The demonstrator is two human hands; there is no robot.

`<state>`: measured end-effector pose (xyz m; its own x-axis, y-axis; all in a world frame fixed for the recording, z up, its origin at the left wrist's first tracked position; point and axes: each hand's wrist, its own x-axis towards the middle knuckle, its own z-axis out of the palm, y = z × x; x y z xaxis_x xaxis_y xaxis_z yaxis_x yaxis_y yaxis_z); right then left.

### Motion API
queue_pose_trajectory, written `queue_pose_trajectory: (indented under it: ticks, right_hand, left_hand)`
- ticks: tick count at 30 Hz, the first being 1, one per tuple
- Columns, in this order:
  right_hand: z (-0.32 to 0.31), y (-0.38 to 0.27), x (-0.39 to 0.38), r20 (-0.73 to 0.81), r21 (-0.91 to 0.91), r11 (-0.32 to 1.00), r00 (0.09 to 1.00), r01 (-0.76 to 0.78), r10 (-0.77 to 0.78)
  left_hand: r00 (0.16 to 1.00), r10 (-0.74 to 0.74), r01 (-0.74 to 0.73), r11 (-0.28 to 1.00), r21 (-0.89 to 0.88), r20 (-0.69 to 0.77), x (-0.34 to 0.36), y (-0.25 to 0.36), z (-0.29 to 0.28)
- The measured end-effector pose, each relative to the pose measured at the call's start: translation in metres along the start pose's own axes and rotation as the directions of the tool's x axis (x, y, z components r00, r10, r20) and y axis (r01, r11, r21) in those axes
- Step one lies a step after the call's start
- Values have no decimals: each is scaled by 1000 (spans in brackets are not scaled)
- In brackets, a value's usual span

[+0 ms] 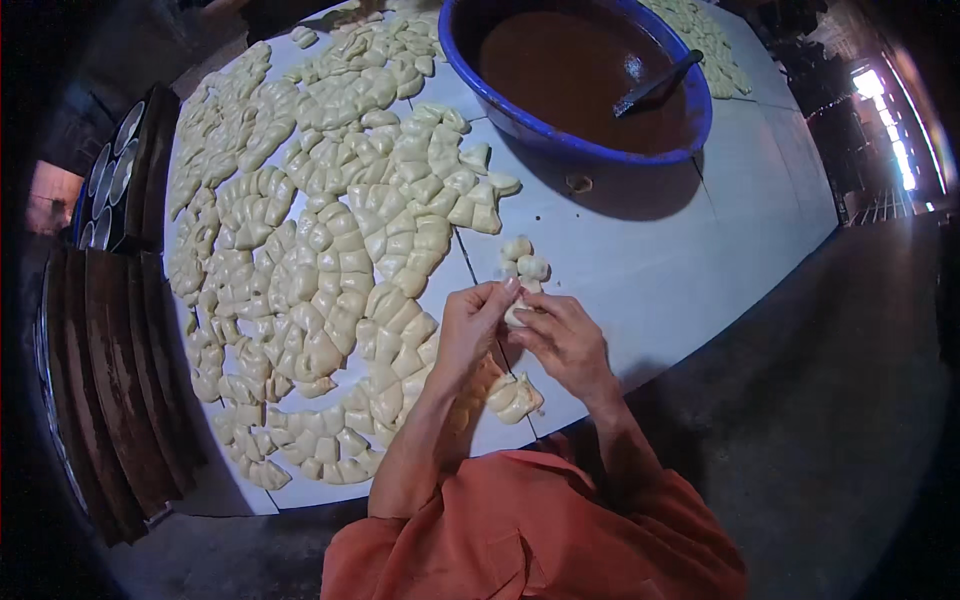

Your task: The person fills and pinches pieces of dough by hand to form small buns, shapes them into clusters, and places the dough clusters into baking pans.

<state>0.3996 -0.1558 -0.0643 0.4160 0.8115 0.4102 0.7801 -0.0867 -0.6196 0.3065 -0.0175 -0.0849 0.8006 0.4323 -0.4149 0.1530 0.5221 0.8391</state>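
My left hand (472,330) and my right hand (565,345) meet over the table, fingertips pinching a small pale piece of dough (516,316) between them. My fingers hide part of it. Just beyond my fingertips lie a few rounded dough balls (533,267). To the left of my hands spreads a wide layer of cut, glossy dough pieces (320,250), many touching. A small clump of dough pieces (514,399) sits between my forearms, near the table's front edge.
A blue basin (590,140) of brown paste (545,60) stands at the far side, with a dark-handled utensil (660,83) in it. The pale table (745,250) has a curved-looking right edge. Stacked dark trays (110,380) and round tins (120,177) stand at the left.
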Motion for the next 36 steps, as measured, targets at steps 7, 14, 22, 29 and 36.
queue_pose_trajectory:
  ticks: [7, 14, 22, 29, 36]
  right_hand:
    - [-5, 61, 15, -19, 615, 581, 726, -534, 688]
    - [2, 75, 35, 72, 96, 723, 729, -684, 681]
    - [-1, 63, 32, 21, -10, 809, 809, -588, 588]
    - [-45, -9, -35, 485, -101, 862, 731, -498, 479]
    - [-13, -18, -90, 513, -53, 959, 816, -279, 266]
  left_hand:
    - [985, 92, -51, 963, 265, -145, 28, 20, 0]
    - [911, 410, -277, 541, 794, 39, 68, 14, -12]
    - [981, 186, -159, 650, 743, 47, 64, 18, -14]
    - [940, 341, -245, 622, 743, 25, -24, 18, -38]
    - [842, 196, -537, 214, 816, 503, -83, -12, -23]
